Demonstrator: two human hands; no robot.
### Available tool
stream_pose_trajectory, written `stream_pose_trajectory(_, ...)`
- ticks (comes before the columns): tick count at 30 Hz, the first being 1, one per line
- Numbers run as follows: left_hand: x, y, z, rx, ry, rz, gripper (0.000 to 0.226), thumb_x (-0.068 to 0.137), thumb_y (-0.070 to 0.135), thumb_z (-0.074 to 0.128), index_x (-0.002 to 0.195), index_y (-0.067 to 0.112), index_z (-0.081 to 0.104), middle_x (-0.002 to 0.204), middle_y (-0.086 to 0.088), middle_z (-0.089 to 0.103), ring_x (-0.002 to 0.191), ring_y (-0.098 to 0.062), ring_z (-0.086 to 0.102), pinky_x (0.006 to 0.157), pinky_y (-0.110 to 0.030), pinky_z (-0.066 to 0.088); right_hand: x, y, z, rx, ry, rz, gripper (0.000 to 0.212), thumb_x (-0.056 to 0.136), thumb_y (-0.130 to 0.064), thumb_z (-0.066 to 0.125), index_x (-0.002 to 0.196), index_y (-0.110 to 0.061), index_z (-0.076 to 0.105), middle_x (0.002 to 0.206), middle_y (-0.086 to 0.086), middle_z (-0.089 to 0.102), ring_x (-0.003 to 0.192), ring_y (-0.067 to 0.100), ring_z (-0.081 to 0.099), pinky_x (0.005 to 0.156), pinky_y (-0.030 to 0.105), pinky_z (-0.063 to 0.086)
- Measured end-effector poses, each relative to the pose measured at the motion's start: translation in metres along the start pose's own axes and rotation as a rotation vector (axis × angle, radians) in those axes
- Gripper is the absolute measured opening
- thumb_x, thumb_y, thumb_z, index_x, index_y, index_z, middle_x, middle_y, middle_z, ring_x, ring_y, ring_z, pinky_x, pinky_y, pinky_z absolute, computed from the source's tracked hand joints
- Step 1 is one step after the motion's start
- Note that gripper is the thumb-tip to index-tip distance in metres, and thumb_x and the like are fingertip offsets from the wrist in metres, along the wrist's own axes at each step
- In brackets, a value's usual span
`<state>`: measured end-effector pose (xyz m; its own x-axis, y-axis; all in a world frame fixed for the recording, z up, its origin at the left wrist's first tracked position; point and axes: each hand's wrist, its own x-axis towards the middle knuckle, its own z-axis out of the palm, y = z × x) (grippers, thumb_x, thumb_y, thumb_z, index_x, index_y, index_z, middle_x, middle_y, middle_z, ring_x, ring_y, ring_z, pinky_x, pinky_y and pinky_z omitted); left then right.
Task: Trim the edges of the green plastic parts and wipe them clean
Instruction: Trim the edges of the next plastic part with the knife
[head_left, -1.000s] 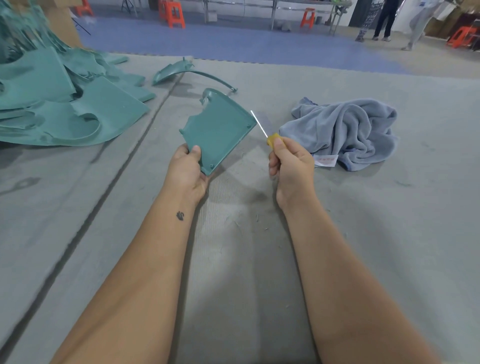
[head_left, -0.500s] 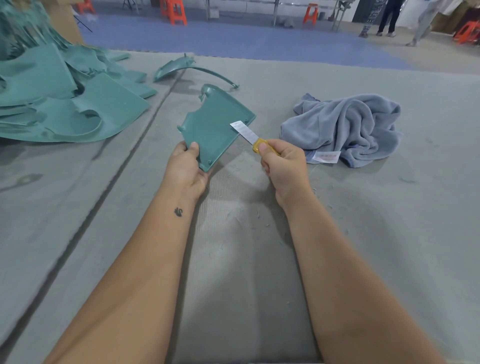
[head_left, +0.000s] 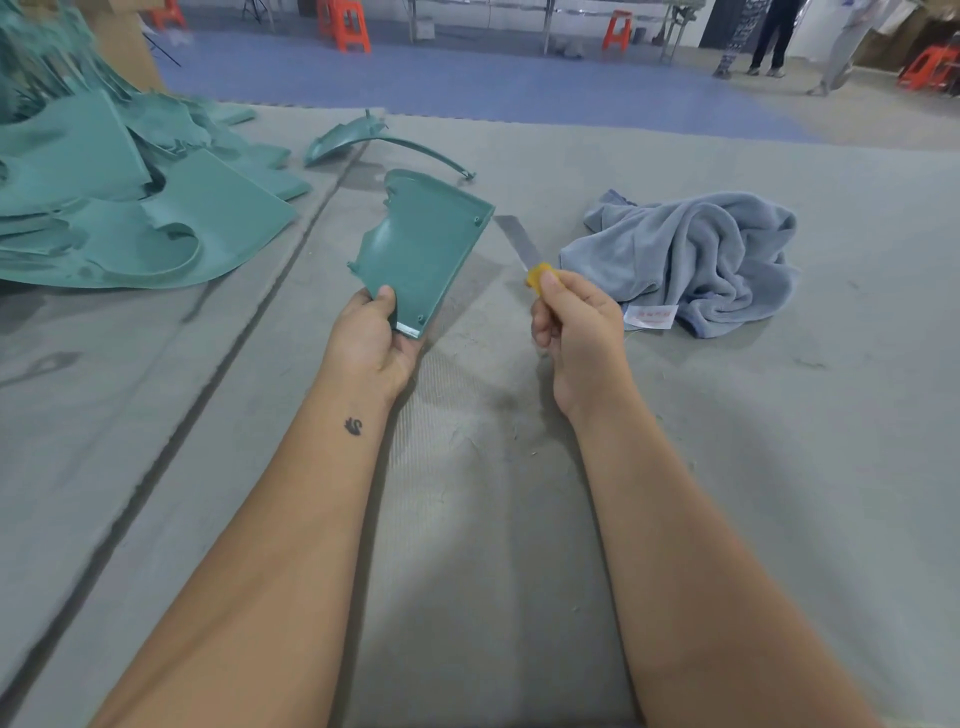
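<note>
**Obs:** Fingers (head_left: 558, 319) of your right hand (head_left: 579, 332) are curled tight round the yellow handle (head_left: 540, 274) of the trimming blade (head_left: 519, 241); its bare steel points up and away, just beside the right edge of the green part (head_left: 423, 249) but apart from it. Your left hand (head_left: 376, 338) pinches the part's near corner, thumb on the inner face, other fingers hidden behind.

**Q:** Risk from here?

**Obs:** One-corner grip only, part raised off the grey mat (head_left: 493, 519). Judgement: when blade meets edge, the part may pivot or flex, and the blade skips. A stroke drawn toward the near corner would run at your left thumb (the thumb sits close to that edge).

**Q:** Hand pose?

**Obs:** Both forearms extended forward, roughly parallel, wrists level. Part tilted up, inner ribbed side facing you.

**Q:** Wiping?

**Obs:** Blue-grey towel (head_left: 691, 260) lies crumpled on the mat right of the blade, untouched. Pile of green parts (head_left: 130, 223) sits far left; a curved green piece (head_left: 363, 137) lies beyond.
</note>
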<state>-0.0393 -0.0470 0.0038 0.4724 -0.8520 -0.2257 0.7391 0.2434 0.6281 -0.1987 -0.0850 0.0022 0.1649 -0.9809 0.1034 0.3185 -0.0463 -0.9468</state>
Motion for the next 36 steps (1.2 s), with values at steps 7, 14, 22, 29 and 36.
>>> stream_pose_trajectory(7,-0.001,0.002,-0.002,0.021,-0.068,-0.014,0.022,0.102,-0.001,0.035,0.102,0.006,0.056,0.099,-0.013,0.067,0.083,-0.022,0.067,0.065,-0.031,0.06,0.0,-0.003,-0.001,0.34,-0.108,0.055,0.01,0.097,-0.007,0.054,0.091,-0.012,0.061,0.079,0.006,0.072,0.061,0.011,0.062,0.059,0.02,0.049)
stream_pose_trajectory(14,-0.006,0.003,0.0,0.051,-0.131,-0.009,0.025,0.098,-0.009,0.037,0.1,0.005,0.058,0.093,-0.012,0.069,0.07,-0.018,0.071,0.064,-0.027,0.059,0.001,-0.006,0.007,0.139,-0.122,0.138,0.022,0.095,0.0,0.04,0.08,-0.016,0.039,0.057,0.002,0.055,0.042,0.011,0.033,0.044,0.022,0.024)
stream_pose_trajectory(22,-0.005,0.005,0.0,-0.11,-0.135,-0.052,0.027,0.104,0.004,0.031,0.116,0.003,0.054,0.105,-0.012,0.069,0.083,-0.023,0.068,0.074,-0.034,0.058,-0.005,-0.002,0.019,-0.308,-0.328,0.152,0.036,0.103,-0.021,0.04,0.071,-0.012,0.054,0.048,-0.007,0.037,0.039,0.004,0.029,0.04,0.016,0.022)
stream_pose_trajectory(29,-0.008,0.006,-0.001,-0.186,-0.137,-0.108,0.029,0.103,0.003,0.028,0.108,0.0,0.056,0.081,-0.015,0.073,0.068,-0.024,0.072,0.055,-0.033,0.059,-0.016,0.002,0.023,-0.499,-0.46,0.033,0.028,0.099,-0.015,0.053,0.071,-0.014,0.055,0.041,-0.003,0.049,0.034,0.006,0.036,0.039,0.015,0.03)
stream_pose_trajectory(36,-0.003,0.007,-0.001,-0.184,-0.116,-0.092,0.03,0.103,0.001,0.028,0.098,-0.002,0.058,0.082,-0.013,0.07,0.082,-0.022,0.065,0.098,-0.036,0.049,-0.014,0.002,0.021,-0.49,-0.504,0.056,0.026,0.098,-0.009,0.054,0.072,-0.011,0.06,0.039,-0.01,0.043,0.036,0.001,0.035,0.041,0.01,0.029)
